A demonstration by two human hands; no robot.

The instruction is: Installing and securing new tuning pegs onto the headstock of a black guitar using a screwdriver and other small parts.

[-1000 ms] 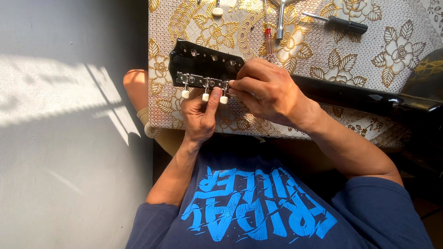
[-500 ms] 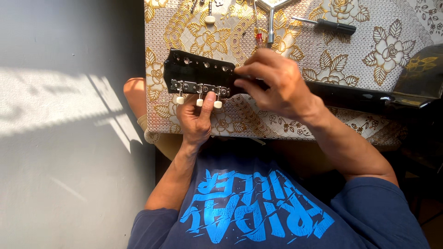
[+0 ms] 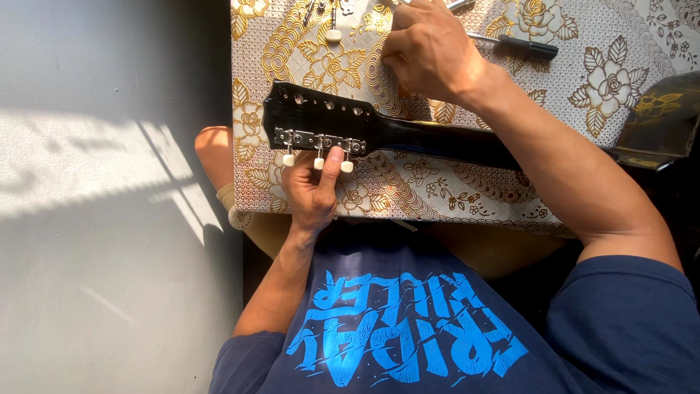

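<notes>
A black guitar headstock [image 3: 317,111] lies on a table covered by a white cloth with gold flowers [image 3: 437,190]. Its chrome tuner strip with white knobs [image 3: 319,144] runs along the near edge. My left hand [image 3: 315,188] is under the headstock, thumb pressed up against the tuner strip between two knobs. My right hand [image 3: 430,49] is farther back on the cloth, fingers curled down near small parts; whether it holds anything is hidden. The black neck [image 3: 452,142] runs off to the right.
A screwdriver with a black handle [image 3: 523,47] lies behind my right hand. A loose white tuner knob [image 3: 334,34] and small metal parts rest at the cloth's far edge. The guitar body [image 3: 656,120] is at right. A grey sunlit floor [image 3: 109,219] is at left.
My right hand has left the headstock and moved back toward the far side of the table. My left hand stays under the tuners. The camera has shifted, so the headstock sits lower in view.
</notes>
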